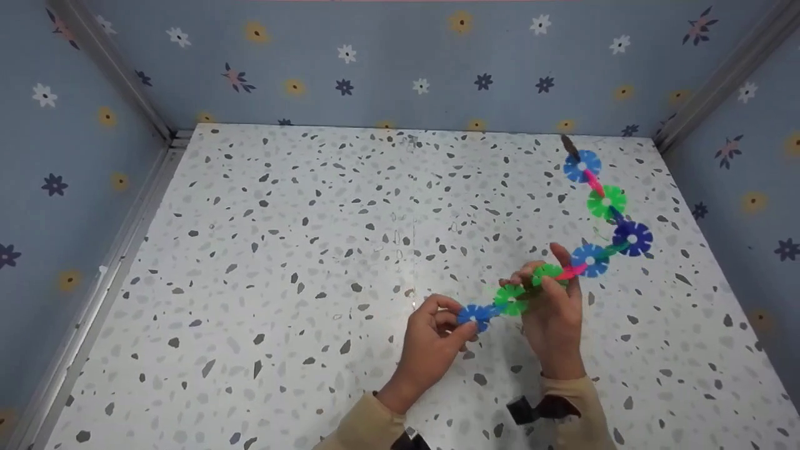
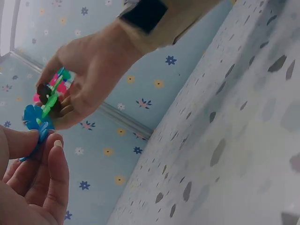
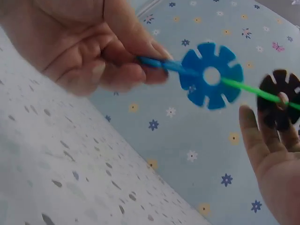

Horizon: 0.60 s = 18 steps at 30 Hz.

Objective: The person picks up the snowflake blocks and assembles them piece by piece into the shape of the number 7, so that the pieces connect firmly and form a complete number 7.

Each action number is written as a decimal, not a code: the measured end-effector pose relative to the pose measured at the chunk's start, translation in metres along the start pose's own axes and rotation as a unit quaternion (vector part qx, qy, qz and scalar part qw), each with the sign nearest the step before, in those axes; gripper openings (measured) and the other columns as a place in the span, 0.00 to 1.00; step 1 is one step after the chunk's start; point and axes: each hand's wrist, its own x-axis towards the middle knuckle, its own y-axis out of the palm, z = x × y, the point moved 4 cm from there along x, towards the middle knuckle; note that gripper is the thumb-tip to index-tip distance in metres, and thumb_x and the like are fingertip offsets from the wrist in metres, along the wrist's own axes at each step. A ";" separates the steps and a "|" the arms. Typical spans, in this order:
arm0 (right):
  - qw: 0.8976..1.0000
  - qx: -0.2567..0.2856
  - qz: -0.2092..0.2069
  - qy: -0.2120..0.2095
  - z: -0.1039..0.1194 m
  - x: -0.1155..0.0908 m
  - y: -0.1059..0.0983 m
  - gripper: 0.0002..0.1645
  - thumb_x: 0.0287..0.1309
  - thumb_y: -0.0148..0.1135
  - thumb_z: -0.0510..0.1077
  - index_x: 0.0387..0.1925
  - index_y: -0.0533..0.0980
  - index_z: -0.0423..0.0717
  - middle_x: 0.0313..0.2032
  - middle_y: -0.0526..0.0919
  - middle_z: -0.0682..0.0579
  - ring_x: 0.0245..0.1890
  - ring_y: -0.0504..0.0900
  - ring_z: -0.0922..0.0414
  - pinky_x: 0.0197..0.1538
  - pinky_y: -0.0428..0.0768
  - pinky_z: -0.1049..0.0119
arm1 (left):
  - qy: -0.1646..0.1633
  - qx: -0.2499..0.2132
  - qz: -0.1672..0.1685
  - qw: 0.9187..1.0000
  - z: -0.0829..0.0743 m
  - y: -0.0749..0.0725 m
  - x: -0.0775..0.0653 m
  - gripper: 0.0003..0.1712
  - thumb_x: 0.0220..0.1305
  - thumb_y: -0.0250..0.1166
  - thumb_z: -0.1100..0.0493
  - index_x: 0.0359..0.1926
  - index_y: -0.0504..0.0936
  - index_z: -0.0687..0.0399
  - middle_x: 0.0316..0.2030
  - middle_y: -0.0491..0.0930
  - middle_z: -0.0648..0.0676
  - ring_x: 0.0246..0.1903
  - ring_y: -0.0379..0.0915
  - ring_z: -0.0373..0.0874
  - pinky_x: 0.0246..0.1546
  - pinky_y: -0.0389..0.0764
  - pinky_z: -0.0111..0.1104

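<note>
A chain of slotted plastic flower discs [image 1: 607, 201] in blue, green, pink and brown curves from the hands toward the far right of the table. My left hand [image 1: 428, 347] pinches the blue disc [image 1: 473, 317] at the near end between thumb and fingers. Farther along, my right hand [image 1: 556, 319] holds the chain by a green disc [image 1: 547, 274], its thumb on the near side and fingers behind. Between the hands sit another green disc [image 1: 510, 300] and a blue link. In the right wrist view, a brown disc [image 3: 276, 110] overlaps the right hand's fingers.
The tabletop [image 1: 281, 250] is white with grey speckles. Flower-printed blue panels [image 1: 400, 69] stand behind it and at both sides, with metal posts at the corners. Dark wrist straps [image 1: 522, 410] show by the beige sleeves.
</note>
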 end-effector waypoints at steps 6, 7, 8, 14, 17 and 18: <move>0.993 0.031 -0.116 -0.013 -0.008 0.008 0.017 0.12 0.71 0.50 0.36 0.52 0.65 0.42 0.22 0.72 0.49 0.18 0.70 0.57 0.27 0.79 0.66 | 0.033 0.035 -0.018 0.999 0.003 0.015 -0.010 0.05 0.64 0.68 0.63 0.31 0.82 0.59 0.28 0.81 0.51 0.30 0.80 0.44 0.25 0.84 0.38; 0.991 0.026 -0.128 -0.012 -0.008 0.008 0.018 0.09 0.70 0.52 0.36 0.50 0.66 0.42 0.21 0.70 0.50 0.17 0.69 0.58 0.25 0.78 0.67 | 0.043 0.045 -0.024 0.998 0.002 0.015 -0.011 0.06 0.63 0.69 0.63 0.30 0.83 0.58 0.27 0.81 0.51 0.29 0.80 0.43 0.24 0.83 0.37; 0.991 0.015 -0.136 -0.012 -0.008 0.008 0.019 0.05 0.70 0.52 0.36 0.45 0.67 0.41 0.19 0.69 0.50 0.16 0.69 0.58 0.24 0.78 0.68 | 0.050 0.054 -0.029 0.997 0.002 0.016 -0.012 0.06 0.62 0.69 0.63 0.29 0.83 0.57 0.27 0.80 0.50 0.28 0.79 0.42 0.23 0.83 0.36; 0.991 -0.043 -0.128 -0.007 -0.006 0.002 0.020 0.19 0.71 0.50 0.37 0.20 0.68 0.41 0.14 0.65 0.51 0.12 0.68 0.59 0.20 0.76 0.70 | 0.065 0.069 -0.029 0.995 0.003 0.018 -0.016 0.05 0.58 0.71 0.68 0.28 0.85 0.57 0.24 0.81 0.50 0.22 0.77 0.39 0.22 0.81 0.32; 0.992 -0.063 -0.110 -0.001 -0.007 0.001 0.021 0.20 0.71 0.48 0.37 0.20 0.71 0.41 0.13 0.64 0.52 0.12 0.68 0.60 0.19 0.75 0.71 | 0.079 0.074 -0.027 0.994 0.001 0.020 -0.016 0.06 0.57 0.71 0.71 0.27 0.85 0.60 0.22 0.80 0.52 0.20 0.76 0.37 0.21 0.80 0.31; 0.992 -0.068 -0.107 0.001 -0.007 0.001 0.021 0.20 0.71 0.48 0.37 0.21 0.72 0.41 0.13 0.65 0.53 0.12 0.68 0.60 0.19 0.75 0.71 | 0.081 0.075 -0.026 0.994 0.000 0.021 -0.017 0.06 0.56 0.70 0.73 0.26 0.85 0.61 0.22 0.80 0.53 0.19 0.75 0.37 0.21 0.80 0.30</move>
